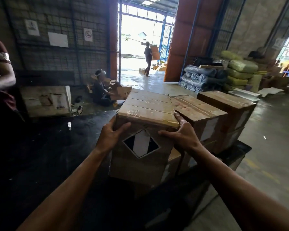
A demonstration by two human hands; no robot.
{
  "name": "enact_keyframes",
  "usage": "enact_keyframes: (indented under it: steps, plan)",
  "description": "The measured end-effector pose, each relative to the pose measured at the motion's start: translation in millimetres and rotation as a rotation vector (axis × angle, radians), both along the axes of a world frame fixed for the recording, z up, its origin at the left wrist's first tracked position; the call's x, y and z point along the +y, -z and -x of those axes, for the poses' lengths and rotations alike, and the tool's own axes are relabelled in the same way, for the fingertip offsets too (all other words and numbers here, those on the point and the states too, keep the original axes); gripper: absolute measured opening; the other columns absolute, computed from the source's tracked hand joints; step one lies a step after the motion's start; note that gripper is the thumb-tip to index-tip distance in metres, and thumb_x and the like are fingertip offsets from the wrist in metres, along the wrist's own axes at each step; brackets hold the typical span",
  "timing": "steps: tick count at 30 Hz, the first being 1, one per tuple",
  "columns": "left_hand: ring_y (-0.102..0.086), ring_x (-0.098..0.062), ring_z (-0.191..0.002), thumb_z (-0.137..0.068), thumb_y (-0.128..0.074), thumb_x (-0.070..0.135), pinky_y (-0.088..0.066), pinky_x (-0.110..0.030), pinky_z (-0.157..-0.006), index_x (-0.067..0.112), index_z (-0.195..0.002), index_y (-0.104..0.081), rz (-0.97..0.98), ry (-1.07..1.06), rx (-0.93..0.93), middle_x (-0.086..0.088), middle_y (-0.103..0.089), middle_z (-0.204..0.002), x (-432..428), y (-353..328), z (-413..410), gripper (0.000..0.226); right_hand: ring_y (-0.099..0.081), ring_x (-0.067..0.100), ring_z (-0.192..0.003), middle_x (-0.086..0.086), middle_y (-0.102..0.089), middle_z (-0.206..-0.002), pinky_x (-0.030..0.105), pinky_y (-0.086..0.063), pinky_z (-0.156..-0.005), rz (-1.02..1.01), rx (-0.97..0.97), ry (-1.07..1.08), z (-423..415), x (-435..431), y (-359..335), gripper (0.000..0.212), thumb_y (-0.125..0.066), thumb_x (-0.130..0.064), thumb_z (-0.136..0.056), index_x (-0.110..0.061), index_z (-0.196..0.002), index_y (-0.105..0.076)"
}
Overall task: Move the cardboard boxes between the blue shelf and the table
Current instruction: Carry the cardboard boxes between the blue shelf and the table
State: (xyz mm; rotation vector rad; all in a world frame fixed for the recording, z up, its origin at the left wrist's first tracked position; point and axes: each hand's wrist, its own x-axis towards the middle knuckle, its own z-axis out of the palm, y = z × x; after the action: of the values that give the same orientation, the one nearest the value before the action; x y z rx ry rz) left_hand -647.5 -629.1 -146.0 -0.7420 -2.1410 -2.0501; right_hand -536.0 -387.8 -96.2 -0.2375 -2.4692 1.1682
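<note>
The left grip [110,135] curls round the near left top corner of the cardboard box [145,114]. The right grip [180,134] clasps the near right corner, thumb across the front, likely so the load stays level. The box stands at the left end of a row, tight beside a neighbouring box [200,110] on the dark counter [237,152]. Farther off, a seated person [101,92] handles cartons.

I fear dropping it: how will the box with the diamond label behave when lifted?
Probably stiff: the box shows square edges under the left hand and right hand. Its taped top looks dented, so corners may give. Two hands suggest some weight.
</note>
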Motion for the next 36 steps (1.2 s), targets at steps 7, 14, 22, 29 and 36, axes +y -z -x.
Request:
enact_keyframes:
  steps: [7,14,22,29,36]
  plan:
    - [-0.062,-0.005,-0.111,-0.085,-0.073,0.029,-0.056,-0.022,-0.087,0.039,-0.145,-0.042,0.144,0.058,0.207,0.005,-0.063,-0.130,13,-35,6,0.068,-0.053,0.017,-0.126,0.003,-0.048,-0.145,0.041,-0.050,-0.103,0.042,-0.059,0.009,-6,14,26,0.125,-0.084,-0.066,-0.055,-0.018,-0.154,-0.025]
    - [-0.063,-0.016,-0.115,-0.074,-0.072,0.049,-0.054,-0.037,-0.096,0.035,-0.146,-0.041,0.235,0.119,0.257,-0.005,-0.060,-0.136,26,-30,10,0.079,-0.044,0.018,-0.134,0.003,-0.043,-0.150,0.041,-0.041,-0.111,-0.321,0.007,0.034,-12,20,15,0.093,-0.083,-0.047,-0.071,-0.014,-0.147,-0.042]
    - [-0.054,-0.012,-0.125,-0.067,-0.069,0.073,-0.046,-0.028,-0.102,0.040,-0.145,-0.043,0.350,0.122,0.226,0.005,-0.054,-0.140,19,-8,15,0.089,-0.048,0.015,-0.133,0.002,-0.047,-0.149,0.036,-0.042,-0.110,-0.341,0.086,0.029,-12,10,11,0.089,-0.081,-0.044,-0.075,-0.015,-0.149,-0.040]
    - [-0.051,-0.011,-0.126,-0.049,-0.064,0.089,-0.043,-0.016,-0.094,0.031,-0.141,-0.051,0.318,0.021,-0.094,0.006,-0.050,-0.142,-41,60,16,0.110,-0.047,0.013,-0.133,0.001,-0.048,-0.149,0.029,-0.039,-0.110,-0.336,0.094,0.009,-7,2,9,0.087,-0.082,-0.041,-0.075,-0.017,-0.149,-0.041]
    - [-0.065,0.003,-0.091,-0.030,-0.083,0.079,-0.052,-0.016,-0.078,0.011,-0.127,-0.063,0.110,-0.021,-0.319,0.008,-0.072,-0.110,-64,79,10,0.120,-0.052,0.015,-0.125,0.001,-0.052,-0.143,0.036,-0.047,-0.104,-0.390,0.122,-0.031,7,-20,9,0.085,-0.080,-0.042,-0.076,-0.025,-0.148,-0.039]
